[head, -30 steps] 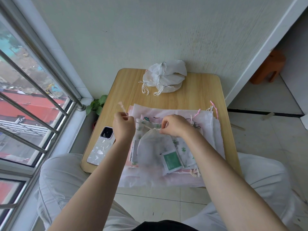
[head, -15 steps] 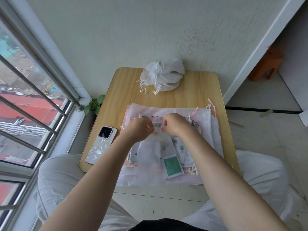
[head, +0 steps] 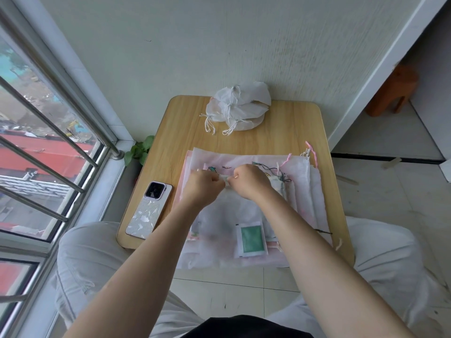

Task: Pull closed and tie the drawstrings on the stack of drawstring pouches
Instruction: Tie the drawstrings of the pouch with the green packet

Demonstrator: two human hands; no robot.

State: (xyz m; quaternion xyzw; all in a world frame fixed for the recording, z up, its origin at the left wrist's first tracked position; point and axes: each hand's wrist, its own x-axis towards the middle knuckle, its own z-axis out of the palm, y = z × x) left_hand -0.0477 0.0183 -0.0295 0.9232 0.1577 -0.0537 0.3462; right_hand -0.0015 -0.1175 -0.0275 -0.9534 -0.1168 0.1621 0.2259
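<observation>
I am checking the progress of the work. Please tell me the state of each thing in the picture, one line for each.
Left hand: fingers curled, pinching the top of the sheer white pouch.
Right hand: pinching the same gathered top.
Sheer white pouch: top gathered, knot not visible.
White tied pouches at the back: closed, piled.
Flat pink pouches: open, stacked.
Phone in a pale case: face down.

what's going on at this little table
A person sits at a small wooden table working on drawstring pouches. Both hands, the left hand and the right hand, pinch the gathered top of the sheer pouch lying on a flat stack of pouches not yet closed. A pile of tied white pouches sits at the far edge. A phone lies to the left.
</observation>
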